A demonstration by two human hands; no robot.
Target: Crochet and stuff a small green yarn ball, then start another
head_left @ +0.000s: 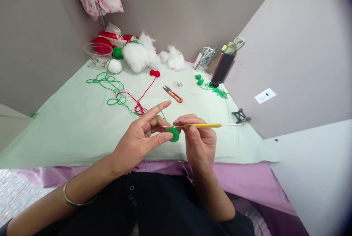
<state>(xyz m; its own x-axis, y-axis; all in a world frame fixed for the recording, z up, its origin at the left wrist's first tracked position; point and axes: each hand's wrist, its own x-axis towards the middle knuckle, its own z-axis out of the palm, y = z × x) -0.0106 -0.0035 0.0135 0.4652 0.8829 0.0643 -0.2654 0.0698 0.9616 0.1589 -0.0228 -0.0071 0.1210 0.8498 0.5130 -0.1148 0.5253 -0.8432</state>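
Observation:
My left hand (140, 135) pinches a small round green crochet piece (173, 135) between its thumb and fingers. Green yarn (163, 114) runs over the raised index finger and loops round another finger of that hand. In my right hand (200, 142) is a crochet hook (206, 125) with a yellow handle, lying nearly level. Its thin metal tip points left and meets the top edge of the green piece. The fingertips of my right hand are close beside the piece.
Orange thread snips (173, 94) lie ahead, by a small clear round case (178, 84). Loose green yarn (107, 82) tangles at left, near a red crochet piece (155, 73). White stuffing (140, 54), a plastic tub (98, 54), a phone (222, 68) and small green pieces (200, 81) stand or lie farther back.

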